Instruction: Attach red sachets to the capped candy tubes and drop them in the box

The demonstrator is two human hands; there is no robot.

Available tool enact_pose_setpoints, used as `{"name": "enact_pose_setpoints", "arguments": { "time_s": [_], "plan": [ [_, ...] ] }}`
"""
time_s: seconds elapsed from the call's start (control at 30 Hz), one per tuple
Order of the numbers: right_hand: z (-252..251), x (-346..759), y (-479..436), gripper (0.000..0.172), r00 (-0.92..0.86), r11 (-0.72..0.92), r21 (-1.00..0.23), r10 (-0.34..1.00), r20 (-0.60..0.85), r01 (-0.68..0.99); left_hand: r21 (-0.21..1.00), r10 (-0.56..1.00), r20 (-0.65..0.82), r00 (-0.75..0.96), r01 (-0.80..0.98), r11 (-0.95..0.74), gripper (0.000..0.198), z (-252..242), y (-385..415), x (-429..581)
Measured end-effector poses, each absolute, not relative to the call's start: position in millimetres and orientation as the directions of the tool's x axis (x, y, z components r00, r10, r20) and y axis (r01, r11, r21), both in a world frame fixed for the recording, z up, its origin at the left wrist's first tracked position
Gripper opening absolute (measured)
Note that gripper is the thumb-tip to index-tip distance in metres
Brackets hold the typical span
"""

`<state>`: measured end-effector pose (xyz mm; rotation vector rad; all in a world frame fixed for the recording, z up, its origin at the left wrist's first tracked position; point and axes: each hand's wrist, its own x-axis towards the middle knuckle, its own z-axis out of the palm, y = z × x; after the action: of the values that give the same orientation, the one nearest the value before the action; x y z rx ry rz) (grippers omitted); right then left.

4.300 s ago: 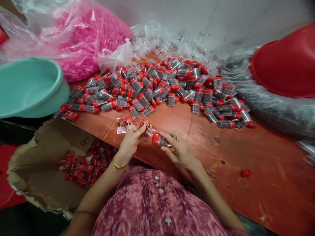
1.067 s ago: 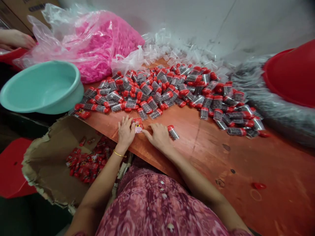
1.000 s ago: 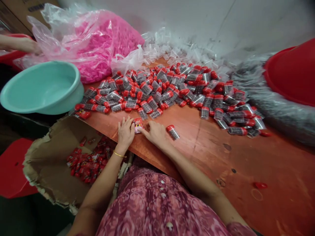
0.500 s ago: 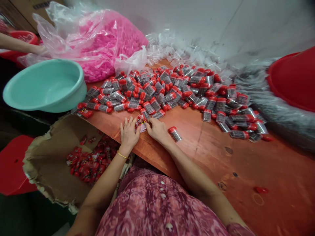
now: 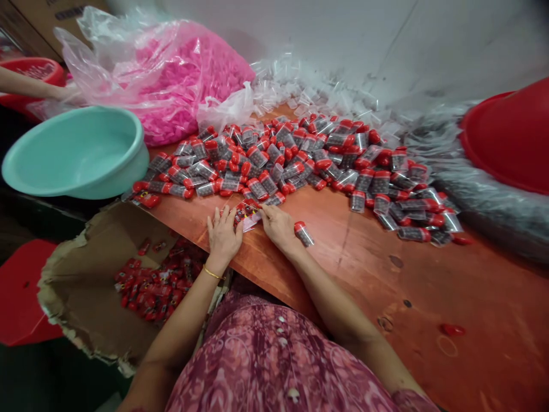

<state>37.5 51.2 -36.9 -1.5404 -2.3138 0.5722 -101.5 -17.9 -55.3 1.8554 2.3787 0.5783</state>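
Observation:
My left hand (image 5: pixel 223 232) lies flat on the reddish wooden table (image 5: pixel 386 274), fingers spread, its fingertips against a small stack of red printed labels (image 5: pixel 247 212). My right hand (image 5: pixel 278 226) pinches the other edge of that stack with its fingertips. The stack sits tilted between both hands. One clear vial with a red cap (image 5: pixel 303 233) lies loose on the table just right of my right hand. Behind the hands spreads a big pile of the same red-capped vials (image 5: pixel 300 160).
A torn cardboard box (image 5: pixel 77 274) with several labelled vials sits below the table edge at left. Also here: a teal basin (image 5: pixel 72 151), a bag of pink parts (image 5: pixel 180 74), clear empty tubes (image 5: pixel 309 86), a red basin (image 5: pixel 510 137). Another person's arm (image 5: pixel 26 88) reaches in far left.
The vial held 4.3 s ago now lies on the table. Over the last second both hands crept forward and gathered the flat labels into a tilted stack.

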Motion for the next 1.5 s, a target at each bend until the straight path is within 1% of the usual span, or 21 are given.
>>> {"name": "enact_pose_setpoints", "arguments": {
  "time_s": [0.1,0.2,0.27,0.33,0.37,0.4,0.47,0.53,0.63,0.7,0.8,0.87,0.97,1.03,1.13,1.2,1.27,1.33,1.4,1.43,1.5],
  "plan": [
    [-44,46,57,0.03,-0.264,0.264,-0.659,0.959,0.103,0.704,0.329,0.948,0.181,-0.262,0.925,0.193,0.047,-56,-17,-101],
    [-50,52,63,0.031,-0.179,0.217,-0.855,0.973,0.148,0.47,0.357,0.935,0.212,-0.285,0.913,0.198,0.045,-50,-19,-100],
    [-51,55,65,0.035,-0.165,0.206,-0.921,0.974,0.158,0.332,0.42,0.91,0.272,-0.314,0.889,0.182,0.044,-40,-20,-97],
    [-49,56,63,0.035,-0.16,0.243,-0.923,0.966,0.202,0.297,0.544,0.896,0.311,-0.316,0.833,0.105,0.042,-28,-21,-90],
    [-47,57,61,0.035,-0.161,0.276,-0.909,0.958,0.236,0.312,0.628,0.903,0.297,-0.309,0.776,0.059,0.04,-22,-20,-85],
    [-44,57,58,0.034,-0.163,0.309,-0.889,0.949,0.268,0.338,0.718,0.917,0.256,-0.305,0.695,0.031,0.038,-17,-19,-79],
    [-41,58,51,0.033,-0.172,0.358,-0.848,0.933,0.315,0.39,0.881,0.943,0.12,-0.311,0.471,0.043,0.037,-11,-16,-66],
    [-38,58,44,0.032,-0.175,0.383,-0.826,0.924,0.34,0.413,0.97,0.941,-0.023,-0.337,0.221,0.103,0.038,-11,-10,-53],
    [-37,59,35,0.028,-0.165,0.376,-0.862,0.926,0.338,0.341,0.988,0.903,-0.157,-0.401,-0.055,0.147,0.036,-18,-3,-42],
    [-37,58,31,0.024,-0.173,0.31,-0.926,0.945,0.276,0.215,0.983,0.872,-0.176,-0.456,-0.122,0.134,0.035,-21,-1,-41],
    [-37,58,25,0.028,-0.214,0.129,-0.991,0.969,0.121,0.028,0.992,0.871,-0.124,-0.476,-0.081,0.097,0.03,-20,-3,-44],
    [-37,59,21,0.03,-0.219,0.062,-0.998,0.974,0.061,-0.002,0.995,0.885,-0.085,-0.458,0.0,0.096,0.026,-17,-6,-45],
    [-38,61,15,0.04,-0.167,0.106,-0.99,0.982,0.09,0.09,0.99,0.877,-0.057,-0.477,0.088,0.112,0.028,-15,-11,-42],
    [-38,62,12,0.044,-0.132,0.163,-0.976,0.981,0.144,0.147,0.99,0.865,-0.08,-0.496,0.063,0.128,0.033,-15,-13,-39],
    [-41,62,9,0.036,-0.104,0.233,-0.956,0.97,0.218,0.175,0.975,0.881,-0.211,-0.424,-0.159,0.157,0.031,-16,-16,-35],
    [-43,62,9,0.029,-0.109,0.263,-0.941,0.963,0.245,0.212,0.919,0.887,-0.323,-0.33,-0.332,0.211,0.035,-14,-18,-34],
    [-42,64,9,0.029,-0.144,0.272,-0.925,0.96,0.24,0.267,0.863,0.87,-0.408,-0.278,-0.43,0.267,0.039,-11,-19,-35],
    [-40,72,9,0.034,-0.188,0.281,-0.899,0.955,0.228,0.336,0.833,0.839,-0.458,-0.295,-0.473,0.288,0.038,-9,-18,-37],
    [-38,87,10,0.037,-0.21,0.314,-0.837,0.947,0.243,0.448,0.8,0.812,-0.498,-0.305,-0.522,0.295,0.037,-7,-16,-41],
    [-37,97,10,0.037,-0.207,0.326,-0.782,0.945,0.253,0.531,0.782,0.8,-0.518,-0.303,-0.547,0.299,0.037,-6,-15,-44],
    [-37,118,12,0.041,-0.171,0.294,-0.603,0.952,0.255,0.742,0.75,0.787,-0.548,-0.284,-0.584,0.311,0.036,-6,-13,-49]
  ]
}}
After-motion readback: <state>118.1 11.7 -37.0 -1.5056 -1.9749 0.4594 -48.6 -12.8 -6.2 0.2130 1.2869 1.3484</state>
